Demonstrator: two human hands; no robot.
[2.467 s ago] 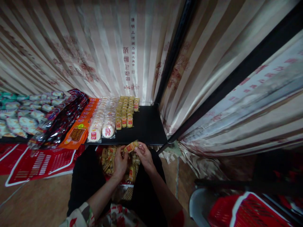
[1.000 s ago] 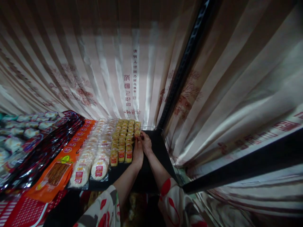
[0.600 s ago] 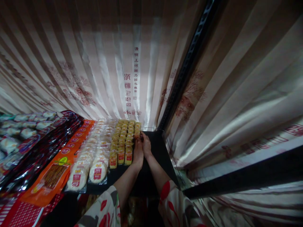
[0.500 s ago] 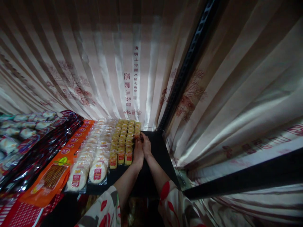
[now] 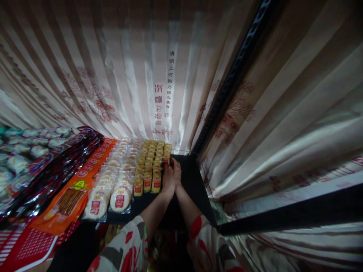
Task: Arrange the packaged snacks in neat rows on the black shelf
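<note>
Small yellow snack packets [image 5: 147, 177] with red labels stand in several columns on a black shelf [image 5: 188, 177]. My left hand [image 5: 169, 180] and my right hand [image 5: 177, 172] are close together at the near end of the rightmost, shorter column. Their fingers are closed around the packets [image 5: 167, 151] there, and the fingertips are partly hidden. The left hand lies alongside the neighbouring column; the right hand is on the outer side.
Left of the yellow packets are two columns of clear-wrapped round white crackers [image 5: 121, 200], then orange snack bags [image 5: 70, 198] and dark shiny packages [image 5: 53, 170]. A red plastic basket [image 5: 31, 245] is at the lower left. A black metal post [image 5: 229, 83] and printed curtains [image 5: 130, 75] stand behind.
The view has shifted slightly, so the shelf goods appear a little higher and further right. Both hands stay at the same column, the right one drawn closer against the left.
</note>
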